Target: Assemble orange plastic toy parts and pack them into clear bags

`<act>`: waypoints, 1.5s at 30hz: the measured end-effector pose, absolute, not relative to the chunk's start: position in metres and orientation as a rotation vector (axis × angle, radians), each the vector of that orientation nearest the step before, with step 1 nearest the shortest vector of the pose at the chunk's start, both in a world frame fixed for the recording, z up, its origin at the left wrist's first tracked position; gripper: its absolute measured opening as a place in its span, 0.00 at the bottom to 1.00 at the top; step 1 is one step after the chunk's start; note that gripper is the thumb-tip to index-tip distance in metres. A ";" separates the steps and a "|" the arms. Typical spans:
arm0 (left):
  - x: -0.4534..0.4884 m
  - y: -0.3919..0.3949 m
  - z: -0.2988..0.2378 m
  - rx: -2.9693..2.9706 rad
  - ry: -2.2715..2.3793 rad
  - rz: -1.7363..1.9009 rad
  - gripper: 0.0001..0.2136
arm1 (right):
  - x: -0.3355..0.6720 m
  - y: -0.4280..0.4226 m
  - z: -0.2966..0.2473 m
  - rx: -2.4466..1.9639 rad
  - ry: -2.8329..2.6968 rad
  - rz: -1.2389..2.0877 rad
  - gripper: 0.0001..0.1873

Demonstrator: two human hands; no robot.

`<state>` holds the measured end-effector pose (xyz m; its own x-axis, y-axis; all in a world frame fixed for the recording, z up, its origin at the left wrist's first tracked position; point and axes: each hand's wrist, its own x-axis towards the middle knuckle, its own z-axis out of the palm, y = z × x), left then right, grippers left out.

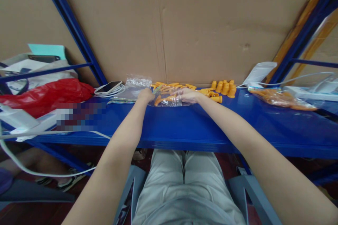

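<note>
Nearest the camera, the seated person's knees in pale woven trousers [182, 179] sit below the clear bag. Both bare forearms run forward, nearly straight, and converge on it. The blue shelf [185, 126], smooth glossy painted metal, carries the bag towards its rear edge. The clear bag [169, 102] is thin crinkled film lying flat and holds several small orange pieces of tapered, tubular form. The left hand [146, 95] is at the bag's left edge, knuckles up, fingers curled under, its grip clamped on the film. The right hand [188, 95] lies on the bag's right edge with the fingers pointing left, partly under the film; whether its grip is together or apart cannot be told. Just behind the bag lies a loose scatter of orange pieces [169, 85]; right of the bag more of them stand in a cluster [225, 88]. Left of the bag lie crumpled empty film bags [136, 85], then a flat phone [108, 87]. Behind the bag rises a matt, creased cardboard wall [211, 24].
</note>
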<state>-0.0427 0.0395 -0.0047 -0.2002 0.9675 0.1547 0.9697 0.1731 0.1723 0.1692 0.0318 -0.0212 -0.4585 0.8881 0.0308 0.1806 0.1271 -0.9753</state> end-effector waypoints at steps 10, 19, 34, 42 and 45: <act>-0.054 0.049 -0.009 -1.993 -2.378 -0.323 0.15 | 0.165 0.033 -0.025 -1.138 -1.927 1.062 0.13; -0.055 0.049 -0.008 -1.992 -2.354 -0.352 0.16 | 0.151 0.040 -0.037 -1.012 -2.041 0.996 0.09; -0.051 0.044 -0.006 -1.946 -2.365 -0.486 0.20 | 0.153 0.043 -0.040 -1.014 -2.062 1.008 0.15; -0.048 0.042 -0.003 -1.909 -2.412 -0.565 0.21 | 0.153 0.038 -0.035 -1.016 -2.020 1.191 0.14; -0.049 0.042 -0.003 -1.916 -2.380 -0.569 0.20 | 0.146 0.037 -0.037 -1.092 -1.923 1.130 0.13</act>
